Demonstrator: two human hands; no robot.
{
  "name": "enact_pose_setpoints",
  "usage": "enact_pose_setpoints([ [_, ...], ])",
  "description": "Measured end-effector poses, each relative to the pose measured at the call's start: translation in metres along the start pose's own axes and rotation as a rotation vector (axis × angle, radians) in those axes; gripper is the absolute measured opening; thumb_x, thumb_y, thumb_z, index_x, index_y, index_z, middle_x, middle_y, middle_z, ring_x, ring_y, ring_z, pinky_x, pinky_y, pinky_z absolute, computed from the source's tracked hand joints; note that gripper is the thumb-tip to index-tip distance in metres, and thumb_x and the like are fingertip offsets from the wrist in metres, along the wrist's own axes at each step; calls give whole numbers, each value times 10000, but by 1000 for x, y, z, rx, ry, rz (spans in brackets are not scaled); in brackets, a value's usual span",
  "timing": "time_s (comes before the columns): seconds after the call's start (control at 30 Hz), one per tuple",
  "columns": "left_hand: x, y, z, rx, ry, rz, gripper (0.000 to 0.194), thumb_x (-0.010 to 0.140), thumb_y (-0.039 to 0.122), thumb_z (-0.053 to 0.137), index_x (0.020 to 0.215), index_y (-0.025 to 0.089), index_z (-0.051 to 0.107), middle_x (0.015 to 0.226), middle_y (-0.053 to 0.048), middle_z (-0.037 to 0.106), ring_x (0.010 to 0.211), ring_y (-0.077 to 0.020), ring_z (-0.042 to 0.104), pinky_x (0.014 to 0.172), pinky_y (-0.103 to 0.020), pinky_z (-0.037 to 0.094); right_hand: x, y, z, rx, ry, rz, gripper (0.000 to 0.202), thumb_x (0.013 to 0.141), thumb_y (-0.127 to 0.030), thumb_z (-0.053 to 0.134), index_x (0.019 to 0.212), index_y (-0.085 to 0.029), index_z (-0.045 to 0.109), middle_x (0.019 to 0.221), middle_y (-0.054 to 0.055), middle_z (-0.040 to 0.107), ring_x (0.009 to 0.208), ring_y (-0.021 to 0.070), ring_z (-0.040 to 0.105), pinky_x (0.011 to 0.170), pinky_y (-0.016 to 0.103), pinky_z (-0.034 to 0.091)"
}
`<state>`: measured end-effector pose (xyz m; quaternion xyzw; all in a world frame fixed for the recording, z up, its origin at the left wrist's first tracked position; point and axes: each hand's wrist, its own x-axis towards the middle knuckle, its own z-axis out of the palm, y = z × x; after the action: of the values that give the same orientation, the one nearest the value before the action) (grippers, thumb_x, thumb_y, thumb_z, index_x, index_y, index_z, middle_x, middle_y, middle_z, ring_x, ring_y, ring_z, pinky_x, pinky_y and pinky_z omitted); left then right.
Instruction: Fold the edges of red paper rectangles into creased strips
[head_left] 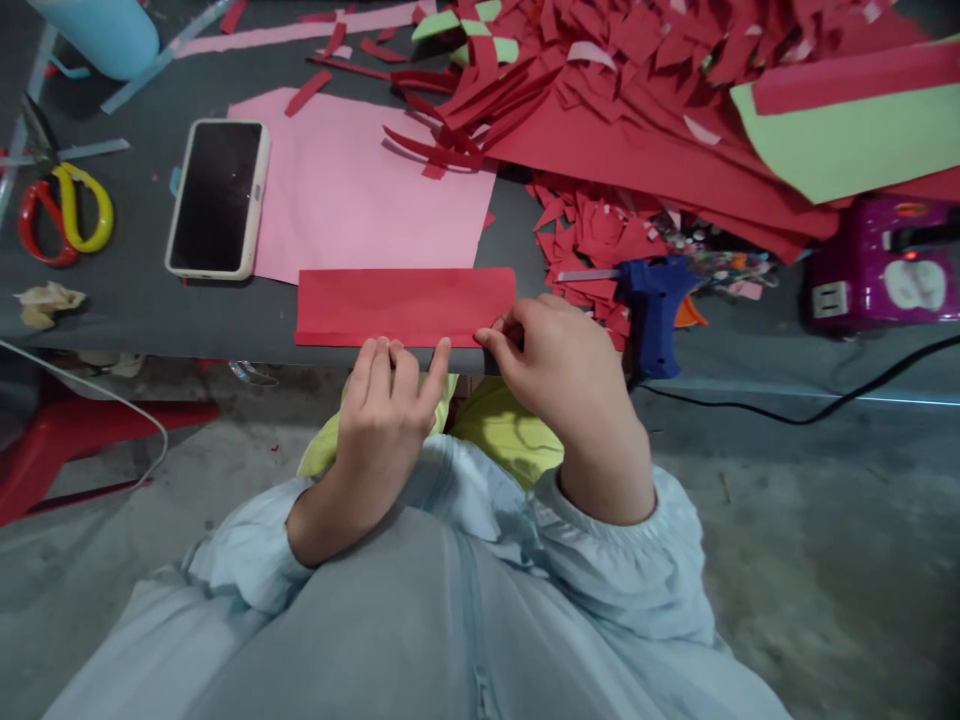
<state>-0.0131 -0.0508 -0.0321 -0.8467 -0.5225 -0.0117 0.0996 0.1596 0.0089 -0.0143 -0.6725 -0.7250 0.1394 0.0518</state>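
Note:
A red paper strip [405, 300] lies lengthwise along the table's front edge, with a narrow fold running along its near side. My left hand [390, 400] rests its outstretched fingertips on that folded side near the middle. At the strip's right end, my right hand [559, 365] pinches the near corner between thumb and curled fingers. Behind the strip, a pink paper sheet [360, 190] lies flat. A blue glue gun [656, 305] stands to the right of my right hand, its glue stick pointing left.
A phone [217, 200] lies on the pink sheet's left side, and scissors [66, 212] lie farther left. Red paper pieces [600, 110] heap up at the back right. A purple box with a socket [885, 265] stands far right, near a black cord [810, 412]. A red stool [82, 440] is below left.

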Motion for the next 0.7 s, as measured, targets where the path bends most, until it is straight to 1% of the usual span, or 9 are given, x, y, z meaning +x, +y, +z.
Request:
enact_pose_setpoints([
  [0.1,1,0,0,53,32,9,557,937,204,547,1479,238,425,1192,-154,677,1171,-287,651,1082,-503,482,0,0,0,2,9,-5,190,906,-335,608,802,-179,641,841,110,669,751,244,577,617,327,326],
  [0.23,2,2,3,110,70,10,557,936,207,568,1472,267,428,1157,-128,685,1137,-270,670,1061,-488,503,-1,1,1,2,12,-13,200,911,-337,598,792,-181,637,833,108,667,742,238,574,613,324,326],
  [0.37,2,5,3,104,49,-12,578,928,183,570,1476,288,419,1174,-112,681,1159,-261,658,1075,-491,491,-1,3,2,2,22,-25,205,920,-338,574,797,-185,635,829,100,657,721,225,556,604,319,309],
  [0.43,2,5,1,76,35,-21,566,930,199,565,1471,287,429,1180,-112,680,1164,-262,653,1081,-495,483,-1,3,3,6,20,-23,205,913,-348,585,797,-186,635,823,95,653,706,219,544,600,315,298],
  [0.5,1,3,-2,18,34,-38,519,930,242,569,1441,245,480,1186,-135,677,1166,-276,646,1083,-505,474,-1,4,3,15,18,-22,205,905,-352,600,795,-183,638,810,92,650,701,216,537,604,312,295],
  [0.57,-2,-1,-3,-40,42,-75,478,933,284,563,1398,173,533,1194,-172,671,1170,-296,636,1085,-517,464,-1,5,4,25,23,-25,202,895,-349,616,782,-182,638,792,89,645,698,213,529,612,311,296],
  [0.63,-7,-8,-3,-57,55,-127,470,944,305,545,1372,114,555,1201,-199,666,1179,-311,626,1090,-525,450,-1,6,5,38,32,-31,201,882,-344,632,758,-185,629,774,84,637,688,208,515,615,309,292],
  [0.7,-14,-17,0,-46,78,-178,483,956,331,526,1370,85,554,1214,-216,660,1193,-319,617,1090,-527,444,-1,7,6,51,39,-36,203,875,-342,637,742,-191,617,762,78,627,685,205,505,615,307,289],
])
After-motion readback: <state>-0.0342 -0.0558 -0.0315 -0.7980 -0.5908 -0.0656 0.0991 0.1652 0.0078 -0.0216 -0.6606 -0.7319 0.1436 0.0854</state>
